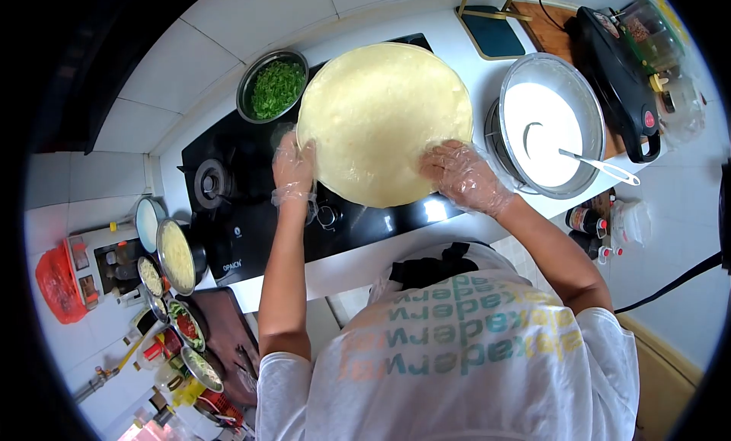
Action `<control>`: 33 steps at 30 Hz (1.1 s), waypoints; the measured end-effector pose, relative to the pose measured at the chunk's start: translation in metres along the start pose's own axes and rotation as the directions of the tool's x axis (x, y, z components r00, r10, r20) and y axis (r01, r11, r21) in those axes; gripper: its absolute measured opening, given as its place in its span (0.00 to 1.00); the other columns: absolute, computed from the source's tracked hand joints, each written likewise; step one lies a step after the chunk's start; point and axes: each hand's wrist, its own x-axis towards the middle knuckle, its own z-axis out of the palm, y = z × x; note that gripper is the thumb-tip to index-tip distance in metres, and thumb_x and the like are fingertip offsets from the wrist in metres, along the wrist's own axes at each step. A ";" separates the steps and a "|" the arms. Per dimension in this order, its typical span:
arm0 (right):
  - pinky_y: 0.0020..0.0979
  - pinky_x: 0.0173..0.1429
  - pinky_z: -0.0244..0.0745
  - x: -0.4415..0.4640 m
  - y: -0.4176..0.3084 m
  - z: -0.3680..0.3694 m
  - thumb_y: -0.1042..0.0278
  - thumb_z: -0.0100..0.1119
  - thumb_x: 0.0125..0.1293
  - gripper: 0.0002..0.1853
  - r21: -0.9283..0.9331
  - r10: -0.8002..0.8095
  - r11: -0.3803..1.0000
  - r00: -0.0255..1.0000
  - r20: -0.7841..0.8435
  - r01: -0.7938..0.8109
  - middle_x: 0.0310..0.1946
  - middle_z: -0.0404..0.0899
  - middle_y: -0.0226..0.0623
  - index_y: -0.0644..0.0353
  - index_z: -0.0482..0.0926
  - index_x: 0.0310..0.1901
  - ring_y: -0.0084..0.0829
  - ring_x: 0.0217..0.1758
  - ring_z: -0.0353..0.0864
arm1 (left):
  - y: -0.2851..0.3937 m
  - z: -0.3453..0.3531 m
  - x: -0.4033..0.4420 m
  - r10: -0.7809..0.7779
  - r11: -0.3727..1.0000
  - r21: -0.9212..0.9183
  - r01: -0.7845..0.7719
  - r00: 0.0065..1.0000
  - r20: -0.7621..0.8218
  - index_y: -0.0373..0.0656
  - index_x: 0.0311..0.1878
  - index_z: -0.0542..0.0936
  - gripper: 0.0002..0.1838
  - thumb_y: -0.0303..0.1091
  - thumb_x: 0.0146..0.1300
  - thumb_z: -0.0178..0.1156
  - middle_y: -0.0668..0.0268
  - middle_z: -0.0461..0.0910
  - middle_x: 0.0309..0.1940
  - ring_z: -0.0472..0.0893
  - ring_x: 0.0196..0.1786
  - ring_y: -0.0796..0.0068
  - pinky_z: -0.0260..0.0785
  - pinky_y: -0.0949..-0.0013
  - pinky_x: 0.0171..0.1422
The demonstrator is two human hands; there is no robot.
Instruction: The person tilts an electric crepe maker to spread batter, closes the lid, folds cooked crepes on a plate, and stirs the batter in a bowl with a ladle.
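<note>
A large, round, pale-yellow pancake (384, 125) spreads above the black gas stove, its surface smooth and slightly glossy. Whatever lies directly beneath it is hidden. My left hand (295, 167), in a clear plastic glove, is closed on its left edge. At the lower right edge, my right hand (463, 174), gloved the same way, has its fingers curled over the pancake and pinching it. Beside the pancake on the right stands a big metal pot of white batter (544, 136) with a white-handled ladle (601, 167) resting in it.
A metal bowl of chopped greens (276, 89) sits at the stove's back left. The left burner (213, 183) is uncovered. Several filled bowls and a dark cutting board (228, 334) stand at left. A black electric appliance (609, 83) and bottles (586, 222) are at right.
</note>
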 end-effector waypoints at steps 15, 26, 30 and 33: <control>0.44 0.65 0.53 0.014 -0.005 -0.004 0.58 0.63 0.48 0.26 -0.063 0.132 0.989 0.988 -0.084 -0.137 0.55 0.66 0.37 0.52 0.72 0.51 0.37 0.60 0.63 | 0.047 0.008 0.004 0.619 0.596 0.565 -0.570 0.775 0.129 0.45 0.54 0.73 0.23 0.43 0.56 0.57 0.52 0.69 0.55 0.68 0.57 0.54 0.60 0.57 0.58; 0.38 0.55 0.63 -0.037 -0.026 -0.008 0.66 0.57 0.55 0.25 0.559 0.791 0.601 0.526 -0.313 -0.571 0.51 0.68 0.47 0.65 0.64 0.53 0.42 0.53 0.68 | 0.024 0.013 -0.018 -0.033 0.955 -0.296 0.025 0.999 -0.020 0.36 0.49 0.72 0.18 0.35 0.58 0.57 0.58 0.76 0.41 0.75 0.42 0.68 0.65 0.69 0.49; 0.24 0.43 0.66 -0.023 -0.031 -0.014 0.64 0.57 0.56 0.32 0.923 0.939 -0.243 0.168 0.302 -0.298 0.45 0.71 0.38 0.72 0.59 0.59 0.25 0.37 0.70 | 0.029 0.015 -0.015 -0.278 0.736 -0.594 0.325 0.945 0.173 0.33 0.49 0.71 0.18 0.33 0.58 0.57 0.62 0.76 0.41 0.74 0.40 0.76 0.65 0.72 0.48; 0.28 0.43 0.68 -0.014 -0.022 -0.003 0.66 0.57 0.53 0.26 0.929 0.909 -0.277 0.246 0.337 -0.247 0.40 0.75 0.36 0.65 0.67 0.55 0.29 0.37 0.72 | 0.018 0.015 -0.009 -0.293 0.787 -0.528 0.318 0.947 0.133 0.32 0.47 0.73 0.16 0.32 0.59 0.57 0.63 0.76 0.39 0.74 0.37 0.77 0.66 0.74 0.46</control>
